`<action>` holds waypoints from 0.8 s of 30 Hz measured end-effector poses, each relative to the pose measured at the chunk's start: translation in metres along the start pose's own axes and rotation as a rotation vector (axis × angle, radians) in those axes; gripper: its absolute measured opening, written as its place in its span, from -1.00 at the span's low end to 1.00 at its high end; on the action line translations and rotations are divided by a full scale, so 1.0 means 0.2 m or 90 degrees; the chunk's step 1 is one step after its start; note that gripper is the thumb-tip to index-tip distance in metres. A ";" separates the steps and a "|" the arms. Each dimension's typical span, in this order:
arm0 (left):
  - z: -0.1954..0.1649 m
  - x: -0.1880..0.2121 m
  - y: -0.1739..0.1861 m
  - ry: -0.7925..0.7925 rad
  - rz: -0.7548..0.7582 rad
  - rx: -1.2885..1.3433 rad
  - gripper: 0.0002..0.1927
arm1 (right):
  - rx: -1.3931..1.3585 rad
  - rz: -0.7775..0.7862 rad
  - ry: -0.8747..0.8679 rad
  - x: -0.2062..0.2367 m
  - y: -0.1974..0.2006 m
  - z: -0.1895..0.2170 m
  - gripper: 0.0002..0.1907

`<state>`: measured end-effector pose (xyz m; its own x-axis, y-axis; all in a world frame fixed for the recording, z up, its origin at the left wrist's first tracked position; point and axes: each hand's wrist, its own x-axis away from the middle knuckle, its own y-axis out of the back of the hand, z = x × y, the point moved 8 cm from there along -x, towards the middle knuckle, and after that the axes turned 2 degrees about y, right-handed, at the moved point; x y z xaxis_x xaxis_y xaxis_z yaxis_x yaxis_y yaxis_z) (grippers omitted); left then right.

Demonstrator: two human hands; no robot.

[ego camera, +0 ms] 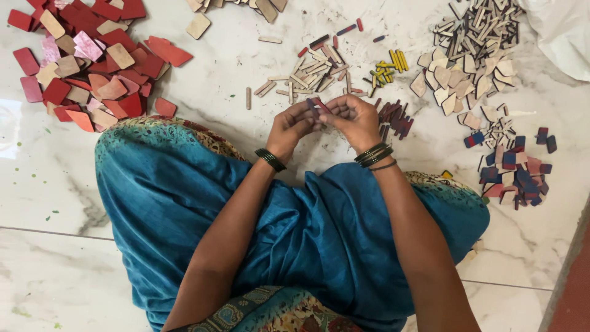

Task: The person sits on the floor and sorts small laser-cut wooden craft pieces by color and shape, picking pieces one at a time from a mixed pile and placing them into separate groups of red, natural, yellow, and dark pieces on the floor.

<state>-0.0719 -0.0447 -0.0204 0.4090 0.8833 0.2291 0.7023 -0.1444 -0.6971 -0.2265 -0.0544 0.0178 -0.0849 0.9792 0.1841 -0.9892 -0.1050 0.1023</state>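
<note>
Both hands, left hand (pixel 294 126) and right hand (pixel 353 120), fingertips together around small dark sticks (pixel 318 104) (above blue lap (pixel 307 227)).

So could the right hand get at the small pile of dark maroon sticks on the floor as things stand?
Probably yes. The dark maroon sticks lie on the floor right beside the right hand, with nothing between them. But that hand and the left hand are pinching a small stick together, so it is occupied.

We note a small, flat, dark red wooden stick (pixel 319 104), tilted, pinched between both hands' fingertips above the floor.
</note>
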 end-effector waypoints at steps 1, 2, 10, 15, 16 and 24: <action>0.00 0.00 0.00 0.003 -0.008 0.007 -0.53 | -0.004 -0.002 -0.002 0.00 0.00 0.00 -0.76; 0.00 0.00 0.01 0.007 -0.017 0.014 -0.54 | 0.005 -0.009 0.006 0.00 0.00 0.00 -0.76; -0.02 0.02 -0.01 0.041 -0.037 -0.001 -0.50 | 0.034 -0.019 0.011 -0.01 0.02 -0.01 -0.76; -0.03 0.02 0.00 0.021 -0.047 -0.014 -0.51 | 0.045 -0.006 -0.001 0.00 -0.01 -0.01 -0.72; -0.03 0.02 0.00 0.019 -0.051 -0.008 -0.53 | 0.047 -0.006 0.000 0.00 -0.01 0.00 -0.71; -0.04 0.00 0.09 -0.010 -0.163 -0.021 -0.62 | 0.355 0.000 0.026 -0.02 0.06 0.10 -0.76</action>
<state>-0.0541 -0.0502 -0.0271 0.2061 0.8996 0.3851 0.8010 0.0709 -0.5945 -0.2354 -0.0622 0.0384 -0.1001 0.9841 0.1464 -0.7769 -0.1692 0.6064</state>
